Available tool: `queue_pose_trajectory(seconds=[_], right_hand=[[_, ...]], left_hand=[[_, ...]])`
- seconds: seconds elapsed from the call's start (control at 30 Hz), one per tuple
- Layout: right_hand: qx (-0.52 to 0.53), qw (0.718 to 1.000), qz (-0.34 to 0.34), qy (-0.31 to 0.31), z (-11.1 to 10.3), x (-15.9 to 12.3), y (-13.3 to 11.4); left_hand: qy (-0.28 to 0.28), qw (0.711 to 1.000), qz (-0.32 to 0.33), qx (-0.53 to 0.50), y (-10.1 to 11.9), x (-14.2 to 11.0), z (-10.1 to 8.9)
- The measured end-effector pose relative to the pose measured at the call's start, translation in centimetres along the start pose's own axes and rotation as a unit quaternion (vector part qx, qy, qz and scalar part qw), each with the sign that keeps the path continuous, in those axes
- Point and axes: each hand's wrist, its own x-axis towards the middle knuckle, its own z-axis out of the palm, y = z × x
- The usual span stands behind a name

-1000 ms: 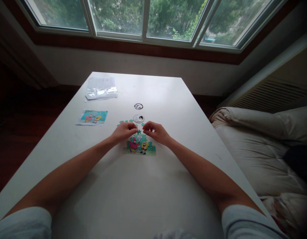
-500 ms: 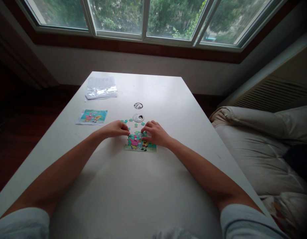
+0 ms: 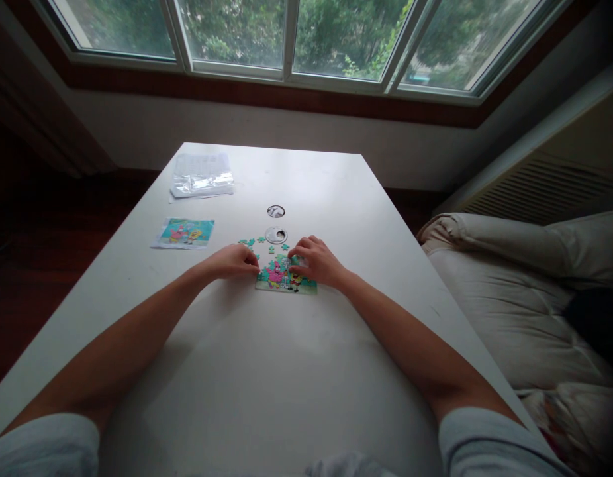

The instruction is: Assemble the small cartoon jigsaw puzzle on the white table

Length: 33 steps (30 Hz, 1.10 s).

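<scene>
A partly assembled jigsaw puzzle [image 3: 286, 283] with a pink starfish and a yellow sponge figure lies flat on the white table. My left hand [image 3: 239, 260] is at its left edge, thumb and fingertips pinched together; whatever is between them is too small to make out. From the right, my right hand [image 3: 317, 260] rests over the puzzle's upper right part, with thumb and forefinger apart on its surface, hiding some of it. Several loose green puzzle pieces [image 3: 271, 250] are scattered just beyond the puzzle, between and ahead of my hands.
Two round items, a silvery disc [image 3: 275, 235] and a smaller dark-rimmed one [image 3: 275, 211], lie beyond the pieces. To the left are a printed picture sheet [image 3: 185, 233] and a clear plastic bag with papers [image 3: 202, 175]. A cushioned seat [image 3: 490, 298] stands right of the table [image 3: 267, 384].
The puzzle has shifted slightly right and away from me, and my right hand has moved the same way. My left hand stays pinched near its left edge, almost where it was.
</scene>
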Motion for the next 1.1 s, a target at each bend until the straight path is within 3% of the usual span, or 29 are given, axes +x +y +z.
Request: queue_pose_trajectory(seconds=[0.3, 1.1], right_hand=[[-0.001, 1.0, 0.001, 0.0, 0.06, 0.04, 0.13], [0.002, 1.0, 0.003, 0.002, 0.0, -0.05, -0.03]], left_hand=[[0.036, 0.999, 0.033, 0.021, -0.07, 0.14, 0.27], [0.009, 0.999, 0.042, 0.022, 0.58, -0.23, 0.21]])
